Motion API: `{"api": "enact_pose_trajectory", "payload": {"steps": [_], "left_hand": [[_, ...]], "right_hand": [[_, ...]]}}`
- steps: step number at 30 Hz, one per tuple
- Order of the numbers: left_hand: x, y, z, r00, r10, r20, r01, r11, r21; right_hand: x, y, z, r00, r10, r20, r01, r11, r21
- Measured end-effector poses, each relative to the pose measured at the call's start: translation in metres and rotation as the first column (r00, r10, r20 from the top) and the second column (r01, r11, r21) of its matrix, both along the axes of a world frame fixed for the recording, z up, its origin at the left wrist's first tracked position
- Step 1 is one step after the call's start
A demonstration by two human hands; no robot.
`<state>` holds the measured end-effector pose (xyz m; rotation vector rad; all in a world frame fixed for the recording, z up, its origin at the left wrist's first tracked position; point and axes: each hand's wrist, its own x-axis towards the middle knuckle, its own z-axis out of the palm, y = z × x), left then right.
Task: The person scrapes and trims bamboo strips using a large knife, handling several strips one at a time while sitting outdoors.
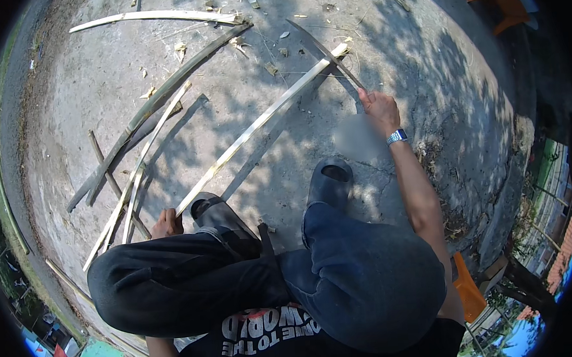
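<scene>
My left hand [167, 223] is closed around the near end of a long pale split bamboo strip [257, 123], beside my left knee. The strip slants away to the far right. Its far end looks frayed. In my right hand [381, 112], with a metal watch [396, 136] on the wrist, is the handle end of a machete [323, 50]. The machete's long dark blade points to the far left and crosses the strip near its frayed end. Whether the blade touches the strip, I cannot tell.
Several more pale strips [160, 130] and a dark grey-green bamboo length [155, 98] lie on the concrete ground at the left. Another strip [154, 16] lies farther off among chips. My sandalled feet [330, 176] are just below the strip. An orange chair [507, 10] stands far right.
</scene>
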<state>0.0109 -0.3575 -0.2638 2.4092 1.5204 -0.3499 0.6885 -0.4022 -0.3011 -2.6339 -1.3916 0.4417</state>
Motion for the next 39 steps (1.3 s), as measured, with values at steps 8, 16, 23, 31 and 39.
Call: {"api": "enact_pose_trajectory", "payload": {"steps": [8,16,23,31,39], "left_hand": [[-0.013,-0.002,-0.006,1.0,0.0,-0.018,0.001,0.996,0.087],[0.001,0.015,0.001,0.999,-0.01,-0.031,0.016,0.982,0.191],[-0.044,0.021,0.004,0.998,-0.054,-0.043,0.058,0.993,0.101],[0.016,0.01,0.07,0.975,0.208,0.083,-0.207,0.978,-0.022],[0.03,0.101,0.202,0.997,0.065,0.051,-0.073,0.98,0.184]], "right_hand": [[-0.023,-0.001,-0.005,0.968,0.236,-0.082,-0.244,0.964,-0.107],[-0.013,0.025,-0.012,0.999,0.013,-0.051,-0.012,0.999,0.032],[0.108,0.032,-0.01,0.945,-0.299,0.133,0.278,0.948,0.158],[0.005,-0.005,0.025,0.917,-0.224,-0.332,0.307,0.925,0.223],[-0.114,-0.061,0.007,0.856,-0.181,-0.484,0.334,0.908,0.252]]}}
